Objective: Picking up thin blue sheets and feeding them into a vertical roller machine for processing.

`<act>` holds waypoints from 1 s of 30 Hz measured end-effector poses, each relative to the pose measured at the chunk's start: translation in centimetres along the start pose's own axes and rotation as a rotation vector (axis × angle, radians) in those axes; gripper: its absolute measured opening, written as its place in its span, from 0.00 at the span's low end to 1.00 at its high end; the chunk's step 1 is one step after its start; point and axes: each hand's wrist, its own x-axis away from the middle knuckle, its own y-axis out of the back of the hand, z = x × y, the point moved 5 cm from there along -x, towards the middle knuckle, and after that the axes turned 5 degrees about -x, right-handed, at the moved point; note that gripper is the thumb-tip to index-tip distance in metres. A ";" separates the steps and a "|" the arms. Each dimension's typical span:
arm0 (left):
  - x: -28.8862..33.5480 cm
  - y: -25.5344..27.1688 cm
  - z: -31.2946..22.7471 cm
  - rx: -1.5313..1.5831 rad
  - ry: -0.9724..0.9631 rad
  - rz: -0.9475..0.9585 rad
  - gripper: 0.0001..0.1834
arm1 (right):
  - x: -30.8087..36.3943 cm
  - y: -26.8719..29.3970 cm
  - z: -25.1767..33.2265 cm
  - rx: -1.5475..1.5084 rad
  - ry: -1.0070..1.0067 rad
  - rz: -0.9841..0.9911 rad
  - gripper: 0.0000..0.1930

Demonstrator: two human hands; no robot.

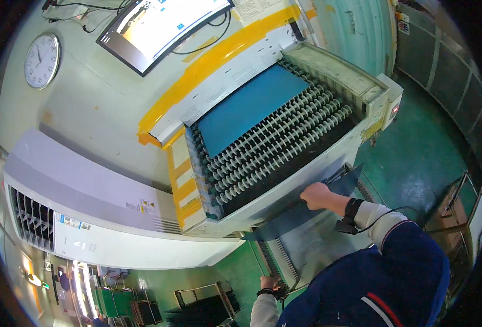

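My right hand (317, 196) is closed on the upper edge of a thin dark panel (284, 222), just in front of the roller conveyor (284, 148). The panel stands tilted along the machine's near side. Below it is a slotted rack (286, 258) with toothed rails, partly hidden by my arm and body. My left hand (270, 282) is closed beside the rack's left rail; what it grips, if anything, is hidden. A flat blue sheet (254, 109) lies on the rollers at the far side of the conveyor.
A tall white air conditioner (104, 191) stands left of the conveyor. A screen (162, 32) and a round clock (42, 61) are on the wall. Another dark rack (205, 308) stands on the green floor at the lower left, and a metal-framed cart (456, 212) at the right.
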 end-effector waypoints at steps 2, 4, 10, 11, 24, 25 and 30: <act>0.1 -0.2 -0.2 0.017 -0.001 0.045 0.42 | -0.1 -0.1 -0.1 0.003 0.013 -0.004 0.11; 0.0 -0.2 -0.2 0.095 0.001 0.052 0.39 | -0.3 -0.3 -0.2 0.027 0.009 -0.014 0.10; -0.1 -0.4 0.1 0.118 -0.013 0.028 0.36 | -0.7 -1.0 -0.6 0.033 -0.005 -0.014 0.10; -0.1 -0.4 0.0 0.091 -0.026 0.022 0.36 | -0.8 -1.2 -0.7 0.047 -0.019 0.014 0.10; -2.1 -0.9 0.7 0.290 0.018 0.118 0.32 | -1.3 -1.6 -1.1 0.040 -0.001 -0.024 0.11; -2.0 -0.8 0.8 0.243 0.028 0.086 0.32 | -1.2 -1.5 -1.1 0.035 -0.004 -0.021 0.11; -0.3 -0.6 0.1 0.194 0.022 0.075 0.30 | -1.1 -1.3 -0.9 0.025 -0.003 -0.028 0.11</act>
